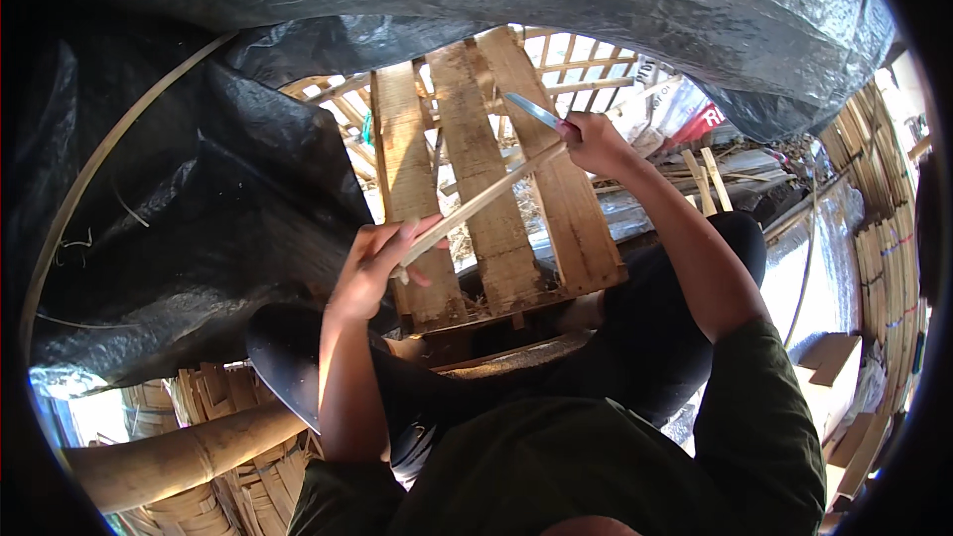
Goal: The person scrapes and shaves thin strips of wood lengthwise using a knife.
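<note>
A long pale bamboo strip point(486, 197) slants above the slatted wooden bench, its far end up to the right. My left hand point(369, 266) is closed round the strip's near end, with the thumb along the top. In my right hand point(599, 146) is a knife point(533, 109), its handle wrapped by the fingers and its blade pointing up and left. The strip's far end meets my right hand just below the knife handle; whether the fingers also grip it cannot be made out. Under both hands lies the wooden bench point(483, 174), made of three rough planks with gaps between them.
Black plastic sheeting point(189, 208) hangs at the left and across the top. A thick bamboo pole point(199, 449) lies at lower left. Bundled bamboo strips point(886, 268) stand along the right side. Split sticks point(707, 179) lie beyond my right knee. My legs straddle the bench's near end.
</note>
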`<state>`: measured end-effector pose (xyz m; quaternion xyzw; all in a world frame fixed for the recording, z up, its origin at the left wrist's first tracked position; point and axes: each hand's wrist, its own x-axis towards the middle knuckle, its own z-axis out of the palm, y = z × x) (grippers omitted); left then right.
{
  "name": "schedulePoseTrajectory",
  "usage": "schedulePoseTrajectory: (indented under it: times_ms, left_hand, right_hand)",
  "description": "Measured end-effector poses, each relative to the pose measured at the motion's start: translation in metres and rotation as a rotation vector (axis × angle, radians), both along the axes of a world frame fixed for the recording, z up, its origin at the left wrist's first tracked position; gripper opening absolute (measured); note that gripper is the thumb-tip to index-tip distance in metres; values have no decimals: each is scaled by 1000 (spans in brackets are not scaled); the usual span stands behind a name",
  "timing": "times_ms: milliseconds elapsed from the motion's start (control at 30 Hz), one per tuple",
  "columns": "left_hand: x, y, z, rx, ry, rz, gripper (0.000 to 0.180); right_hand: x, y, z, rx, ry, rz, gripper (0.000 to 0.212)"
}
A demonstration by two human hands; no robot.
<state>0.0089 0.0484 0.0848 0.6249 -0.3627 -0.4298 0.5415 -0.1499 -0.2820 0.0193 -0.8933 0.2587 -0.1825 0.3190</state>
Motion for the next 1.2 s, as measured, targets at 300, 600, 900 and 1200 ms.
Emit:
schedulePoseTrajectory:
  times_ms: [300,600,900,1200]
  left_hand:
    - [-17,-31,-42,-208,-251,205,33]
    - [-10,-44,-50,-94,-353,161,19]
    - [4,-50,-56,-3,-96,215,20]
    - [2,-48,-51,45,-106,200,21]
  right_hand:
    - [6,-10,-14,-9,114,-50,22]
    - [-3,-24,-16,-132,178,-168,21]
    - [-13,-64,-61,-134,470,-385,52]
    - [-1,-25,-36,51,503,-283,51]
